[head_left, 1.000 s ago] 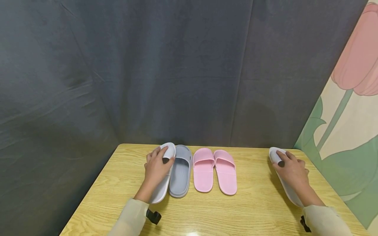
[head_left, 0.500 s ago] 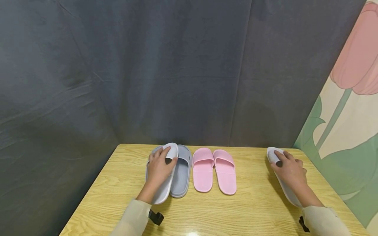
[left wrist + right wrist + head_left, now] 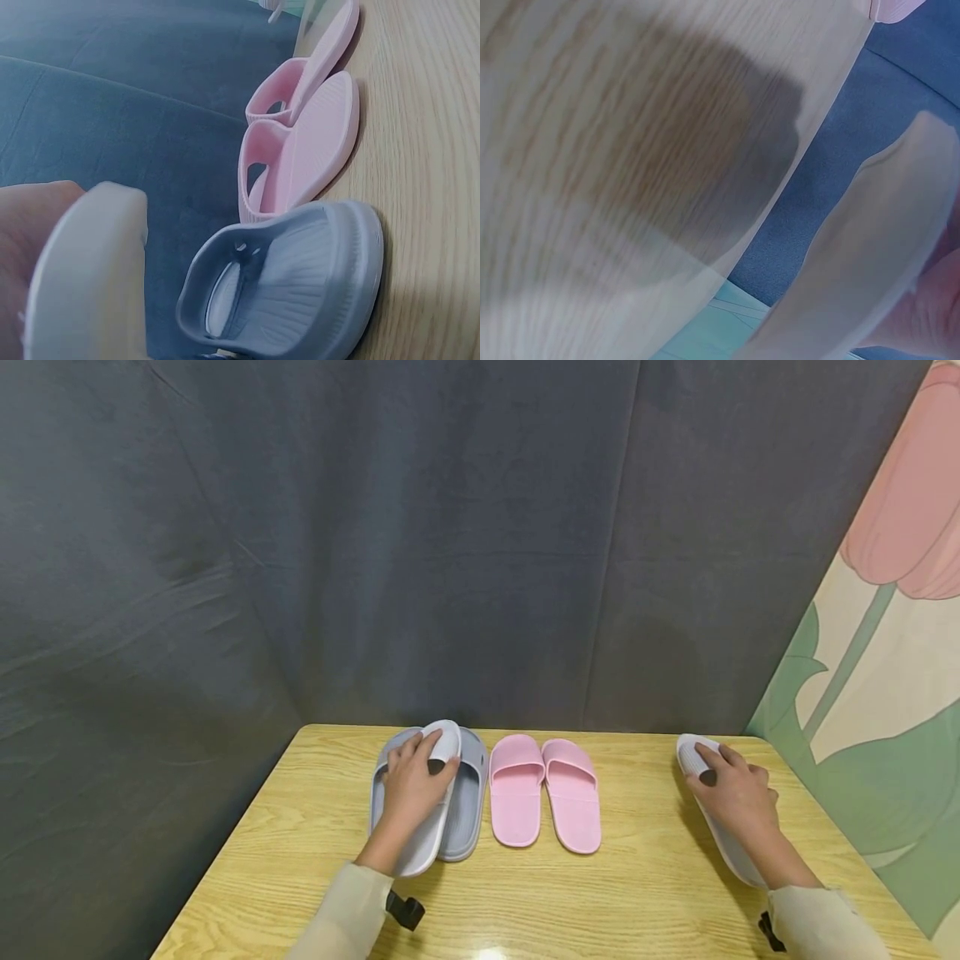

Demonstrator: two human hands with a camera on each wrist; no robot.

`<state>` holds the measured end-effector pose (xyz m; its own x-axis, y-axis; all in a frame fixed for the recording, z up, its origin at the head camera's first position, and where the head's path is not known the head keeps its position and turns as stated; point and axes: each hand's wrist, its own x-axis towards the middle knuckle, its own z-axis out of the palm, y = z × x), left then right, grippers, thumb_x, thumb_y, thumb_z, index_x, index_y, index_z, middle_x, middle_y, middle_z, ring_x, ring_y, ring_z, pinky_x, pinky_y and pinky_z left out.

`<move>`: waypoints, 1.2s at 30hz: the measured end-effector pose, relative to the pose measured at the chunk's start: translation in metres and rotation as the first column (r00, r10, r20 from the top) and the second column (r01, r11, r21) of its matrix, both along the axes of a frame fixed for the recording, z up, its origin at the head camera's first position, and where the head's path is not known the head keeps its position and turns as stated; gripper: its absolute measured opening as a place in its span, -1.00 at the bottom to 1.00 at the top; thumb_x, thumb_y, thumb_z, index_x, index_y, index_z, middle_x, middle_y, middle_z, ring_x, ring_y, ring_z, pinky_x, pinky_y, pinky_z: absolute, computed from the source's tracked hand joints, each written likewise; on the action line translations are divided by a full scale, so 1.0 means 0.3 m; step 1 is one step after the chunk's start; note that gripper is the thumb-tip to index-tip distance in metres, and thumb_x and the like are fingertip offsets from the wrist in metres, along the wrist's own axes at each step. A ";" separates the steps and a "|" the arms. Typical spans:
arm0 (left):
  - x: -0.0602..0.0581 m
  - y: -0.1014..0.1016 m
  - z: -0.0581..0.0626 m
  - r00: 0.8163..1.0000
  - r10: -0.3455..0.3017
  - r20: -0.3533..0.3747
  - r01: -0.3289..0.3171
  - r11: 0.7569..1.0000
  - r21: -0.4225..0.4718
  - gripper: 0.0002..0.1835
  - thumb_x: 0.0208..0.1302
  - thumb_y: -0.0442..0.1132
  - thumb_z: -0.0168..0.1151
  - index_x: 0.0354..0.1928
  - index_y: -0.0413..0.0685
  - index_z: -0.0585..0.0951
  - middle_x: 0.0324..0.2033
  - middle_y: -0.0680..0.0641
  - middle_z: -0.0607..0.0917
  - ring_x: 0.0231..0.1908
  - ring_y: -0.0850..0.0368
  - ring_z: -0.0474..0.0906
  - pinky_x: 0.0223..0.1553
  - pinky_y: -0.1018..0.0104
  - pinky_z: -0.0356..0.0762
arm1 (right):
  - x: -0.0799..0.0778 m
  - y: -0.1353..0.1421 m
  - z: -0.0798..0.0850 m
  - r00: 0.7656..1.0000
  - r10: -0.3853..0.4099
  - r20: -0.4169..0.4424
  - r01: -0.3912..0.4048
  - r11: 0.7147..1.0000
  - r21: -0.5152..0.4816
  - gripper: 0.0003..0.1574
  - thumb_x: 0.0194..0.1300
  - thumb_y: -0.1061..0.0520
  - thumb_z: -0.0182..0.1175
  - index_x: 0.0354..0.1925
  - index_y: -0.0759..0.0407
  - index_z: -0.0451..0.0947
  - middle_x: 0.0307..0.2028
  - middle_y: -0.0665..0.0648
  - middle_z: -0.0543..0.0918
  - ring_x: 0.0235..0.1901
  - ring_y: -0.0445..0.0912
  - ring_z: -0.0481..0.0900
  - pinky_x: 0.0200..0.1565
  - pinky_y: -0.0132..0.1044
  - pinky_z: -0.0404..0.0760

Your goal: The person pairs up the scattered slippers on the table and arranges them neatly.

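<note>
My left hand (image 3: pixel 411 785) grips a white slipper (image 3: pixel 447 742) by its strap. In the head view it overlaps a pair of grey slippers, covering parts of the left grey slipper (image 3: pixel 377 777) and the right grey slipper (image 3: pixel 468 802). The left wrist view shows the white slipper (image 3: pixel 97 277) raised, apart from a grey slipper (image 3: pixel 307 285). At the right side, my right hand (image 3: pixel 738 793) holds another white slipper (image 3: pixel 693 752) by the strap. In the right wrist view this white slipper (image 3: pixel 870 247) hangs above the table, its shadow falling on the wood.
Two pink slippers (image 3: pixel 517 810) (image 3: pixel 576 818) lie side by side right of the grey pair. All stand along the back of a wooden table (image 3: pixel 570 902). A dark curtain (image 3: pixel 465 543) hangs behind it, and a wall with painted tulips (image 3: pixel 885 693) rises at the right.
The left hand has carried its white slipper a little rightward, uncovering more of the left grey slipper. The right hand and its white slipper have shifted slightly left.
</note>
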<state>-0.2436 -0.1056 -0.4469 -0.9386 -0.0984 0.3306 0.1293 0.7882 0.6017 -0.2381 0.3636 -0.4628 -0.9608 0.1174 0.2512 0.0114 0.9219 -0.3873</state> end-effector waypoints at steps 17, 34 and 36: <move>-0.007 0.050 -0.009 1.000 -0.014 -0.002 0.014 1.000 0.015 -0.34 0.29 0.20 0.26 0.41 0.20 0.49 0.41 -0.19 0.41 0.31 -0.24 0.28 0.17 -0.38 0.25 | 0.008 -0.015 0.002 1.000 0.002 0.007 -0.002 1.000 -0.002 -0.21 0.42 -0.11 0.12 0.48 0.18 0.26 0.38 0.56 0.20 0.14 0.69 0.18 -0.16 0.57 0.25; -0.011 0.088 -0.013 1.000 -0.026 -0.002 0.026 0.999 0.030 -0.33 0.28 0.20 0.27 0.40 0.22 0.49 0.40 -0.18 0.43 0.29 -0.23 0.29 0.16 -0.33 0.27 | 0.018 -0.045 0.018 1.000 0.014 0.008 -0.014 1.000 -0.003 -0.20 0.45 -0.15 0.13 0.48 0.19 0.26 0.40 0.56 0.19 0.16 0.70 0.17 -0.12 0.59 0.24; -0.010 0.091 -0.013 1.000 -0.022 -0.006 0.023 0.999 0.028 -0.34 0.28 0.19 0.27 0.40 0.22 0.50 0.39 -0.17 0.43 0.29 -0.23 0.30 0.15 -0.32 0.28 | 0.018 -0.048 0.019 1.000 0.012 0.010 -0.012 1.000 -0.002 -0.20 0.44 -0.14 0.15 0.48 0.19 0.27 0.40 0.56 0.19 0.16 0.70 0.18 -0.12 0.59 0.24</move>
